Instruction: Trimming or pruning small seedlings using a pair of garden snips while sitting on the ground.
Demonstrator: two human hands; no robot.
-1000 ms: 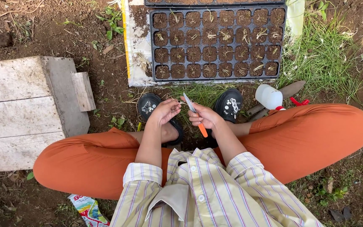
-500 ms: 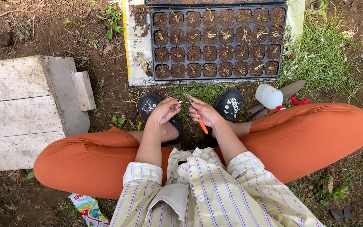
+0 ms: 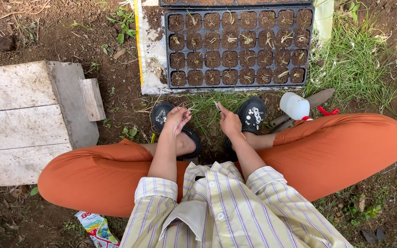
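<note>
Left hand (image 3: 176, 120) pinching a thin seedling (image 3: 190, 109), right hand (image 3: 229, 121) closed on a small blade tool (image 3: 217, 106), black seedling tray (image 3: 240, 46) beyond, both over black clogs (image 3: 252, 112).

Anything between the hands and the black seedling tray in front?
Nothing solid visible. Only low grass and bare soil lie between the left hand, the right hand and the black plastic seedling tray. The black clogs sit beside the hands.

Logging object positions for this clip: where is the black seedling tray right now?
In the head view, the black seedling tray lies on the soil at top centre, just beyond the person's black shoes, with grass on its right.
</note>
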